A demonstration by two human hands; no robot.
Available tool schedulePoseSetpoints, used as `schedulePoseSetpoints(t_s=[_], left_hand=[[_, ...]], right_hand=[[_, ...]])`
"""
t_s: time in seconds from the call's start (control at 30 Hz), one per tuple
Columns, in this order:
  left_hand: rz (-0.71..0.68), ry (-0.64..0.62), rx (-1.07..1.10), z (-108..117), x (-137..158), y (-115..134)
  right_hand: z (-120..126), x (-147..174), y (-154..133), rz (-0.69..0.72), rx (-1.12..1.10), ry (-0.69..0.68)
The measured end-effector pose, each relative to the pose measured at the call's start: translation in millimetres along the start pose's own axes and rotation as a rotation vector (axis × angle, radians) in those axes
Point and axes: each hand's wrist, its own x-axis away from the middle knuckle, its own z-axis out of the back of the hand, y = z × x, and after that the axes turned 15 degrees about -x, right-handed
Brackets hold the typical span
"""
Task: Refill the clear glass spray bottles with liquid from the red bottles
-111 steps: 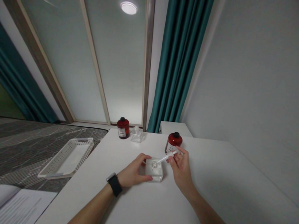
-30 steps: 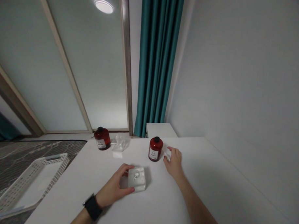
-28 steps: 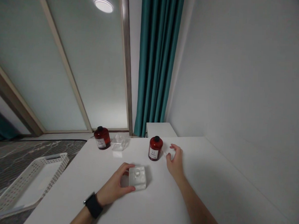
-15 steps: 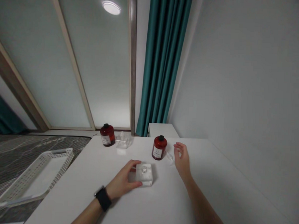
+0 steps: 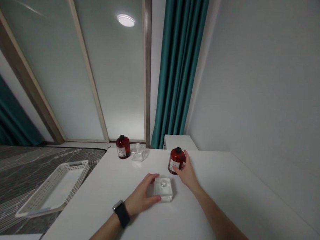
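Note:
A clear square glass bottle point(image 5: 164, 190) with an open round neck stands on the white table. My left hand point(image 5: 144, 195), wearing a black watch, holds it from the left, thumb at the near side and fingers at the far side. Beyond it, a dark red bottle point(image 5: 177, 159) with a black cap and white label stands upright. My right hand point(image 5: 187, 171) is wrapped round its right side, thumb across the label. The small clear piece that lay beside this bottle is hidden by my right hand.
A second red bottle point(image 5: 123, 147) and another clear glass bottle point(image 5: 139, 153) stand at the back left of the table point(image 5: 115, 188). Down on the left is a white perforated basket point(image 5: 55, 188). A wall point(image 5: 268, 102) rises on the right; a teal curtain point(image 5: 180, 64) hangs behind.
My right hand has moved left and taken hold of the near red bottle. My left hand stays on the clear bottle. The whole view has shifted slightly.

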Motion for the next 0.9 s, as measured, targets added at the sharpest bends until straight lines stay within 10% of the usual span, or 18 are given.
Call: schedulePoseSetpoints(t_s=[0.17,0.37,0.9], left_hand=[[0.006,0.139,-0.054,8,1,-7],[-0.007,0.330,-0.118,35,2,-18],[0.046,0.412,0.010,53,4,-16]], right_hand=[[-16,-19,-34,-0.006,-0.016,-0.031],[-66,-13,-84,0.136,0.059,-0.404],[-112,19,-89,0.123,0.315,-0.844]])
